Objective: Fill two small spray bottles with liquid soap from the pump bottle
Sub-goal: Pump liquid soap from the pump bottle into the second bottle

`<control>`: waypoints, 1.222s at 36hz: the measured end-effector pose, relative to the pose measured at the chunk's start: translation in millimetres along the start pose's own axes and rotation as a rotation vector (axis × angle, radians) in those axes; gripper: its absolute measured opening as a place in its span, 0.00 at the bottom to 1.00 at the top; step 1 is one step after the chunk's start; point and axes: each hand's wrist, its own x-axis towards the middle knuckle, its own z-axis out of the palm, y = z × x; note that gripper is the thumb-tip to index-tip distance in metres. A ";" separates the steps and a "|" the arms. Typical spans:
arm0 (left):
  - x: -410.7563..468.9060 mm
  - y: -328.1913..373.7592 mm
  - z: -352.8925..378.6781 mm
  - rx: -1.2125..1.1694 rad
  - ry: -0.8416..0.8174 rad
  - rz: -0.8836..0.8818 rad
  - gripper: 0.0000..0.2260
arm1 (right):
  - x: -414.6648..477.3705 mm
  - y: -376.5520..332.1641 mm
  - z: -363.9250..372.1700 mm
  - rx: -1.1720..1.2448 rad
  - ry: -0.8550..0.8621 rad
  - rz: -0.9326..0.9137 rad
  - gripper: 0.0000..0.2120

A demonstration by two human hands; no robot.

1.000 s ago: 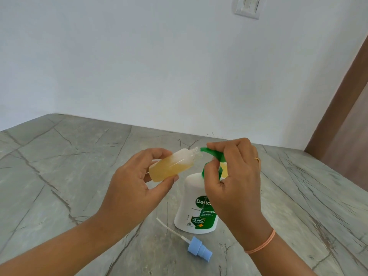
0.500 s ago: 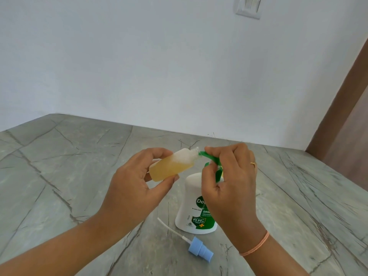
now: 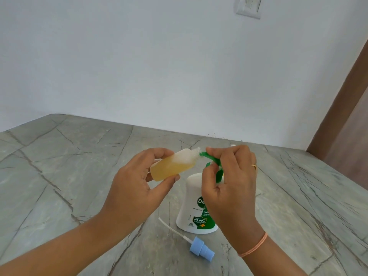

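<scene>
My left hand (image 3: 133,188) holds a small clear spray bottle (image 3: 173,166), tilted with its open neck up and to the right. Amber soap fills most of it, with foam near the neck. The neck meets the spout of the green pump head (image 3: 209,158) on the white pump bottle (image 3: 192,206), which stands on the grey stone counter (image 3: 59,166). My right hand (image 3: 231,182) rests on the pump head, fingers curled over it. A blue spray cap (image 3: 201,249) with its white dip tube lies on the counter in front of the pump bottle.
A white wall rises behind the counter, with a switch plate (image 3: 249,6) high up. A brown door frame (image 3: 342,100) stands at the right. A small white object (image 3: 233,145) peeks out behind my right hand.
My right hand has shifted slightly on the pump head, and the pump head has come up a little. The spray bottle stays at the spout.
</scene>
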 end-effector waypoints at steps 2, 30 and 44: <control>0.1 0.3 -0.1 0.005 -0.004 -0.003 0.16 | 0.5 -0.5 -0.3 0.008 -0.002 0.010 0.11; -2.8 6.4 3.8 -0.049 -0.049 -0.117 0.15 | 6.7 3.7 -5.1 0.023 -0.013 -0.003 0.12; -4.7 7.1 5.6 -0.104 -0.063 -0.150 0.18 | 8.9 2.9 -6.6 0.030 -0.052 0.026 0.12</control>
